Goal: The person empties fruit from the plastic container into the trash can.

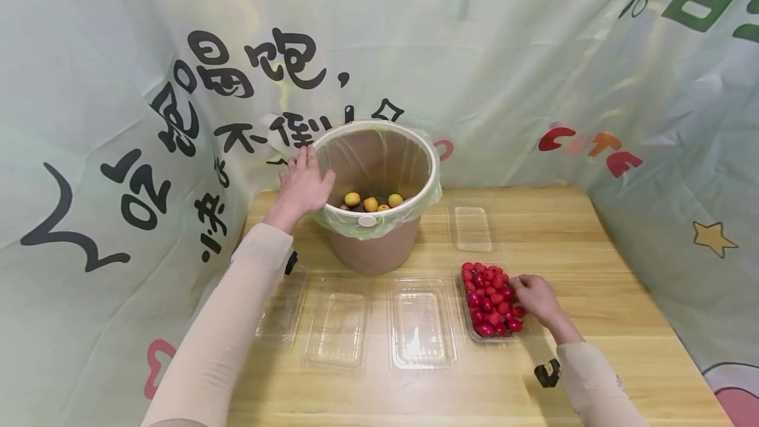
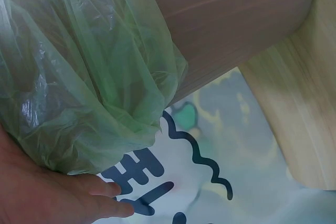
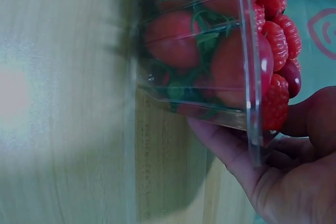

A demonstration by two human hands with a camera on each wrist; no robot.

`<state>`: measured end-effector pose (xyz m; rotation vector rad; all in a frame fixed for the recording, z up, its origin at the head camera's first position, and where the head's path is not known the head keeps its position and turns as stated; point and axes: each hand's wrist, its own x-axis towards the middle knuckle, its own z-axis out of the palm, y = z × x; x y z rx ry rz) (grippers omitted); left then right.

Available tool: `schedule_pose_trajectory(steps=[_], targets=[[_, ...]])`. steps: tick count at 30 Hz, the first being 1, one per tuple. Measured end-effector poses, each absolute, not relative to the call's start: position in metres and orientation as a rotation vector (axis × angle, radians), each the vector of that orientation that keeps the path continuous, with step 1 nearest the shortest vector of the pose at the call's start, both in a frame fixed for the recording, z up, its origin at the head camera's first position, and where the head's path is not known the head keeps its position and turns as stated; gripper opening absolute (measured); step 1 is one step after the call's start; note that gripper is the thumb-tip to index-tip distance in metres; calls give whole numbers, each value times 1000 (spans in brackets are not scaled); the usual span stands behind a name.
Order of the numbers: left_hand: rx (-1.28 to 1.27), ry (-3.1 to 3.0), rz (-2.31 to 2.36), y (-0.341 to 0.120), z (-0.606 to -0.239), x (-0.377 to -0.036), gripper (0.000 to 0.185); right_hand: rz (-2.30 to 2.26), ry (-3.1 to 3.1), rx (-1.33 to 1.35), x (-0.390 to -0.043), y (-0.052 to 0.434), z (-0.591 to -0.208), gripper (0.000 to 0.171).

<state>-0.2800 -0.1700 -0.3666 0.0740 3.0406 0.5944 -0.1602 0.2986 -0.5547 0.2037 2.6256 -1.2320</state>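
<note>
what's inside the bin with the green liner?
Inside the bin, three yellow-orange round fruits sit at the bottom, with something darker beside them. The near wall and liner hide the rest of the floor. The left hand rests on the rim.

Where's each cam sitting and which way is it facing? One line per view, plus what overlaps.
Head: worn on the head, looks forward and down at the table; both sleeved arms, left hand on the bin rim, right hand at the tray of red fruit.
Left wrist: beside the bin, faces its green liner; fingers show.
Right wrist: low at the table, faces the tray's side; fingers under its edge.
Shared: head and right wrist both show the tray.
</note>
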Motion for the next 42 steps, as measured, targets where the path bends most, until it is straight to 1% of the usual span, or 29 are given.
schedule_pose_trajectory(steps=[17,23,33,42], targets=[[78,3051,595,-170,-368,-281,83,-1086,2763,193,-163,301,-555,35],[77,3049,602,-169,-367,-281,83,-1025,2825,173,-166,303,-550,35],[80,3047,613,-169,-367,-279,83,-1069,2814,220,-164,303,-536,36],[81,3046,623,-169,-366,-277,83,-1264,2706,236,-168,302,-518,39]])
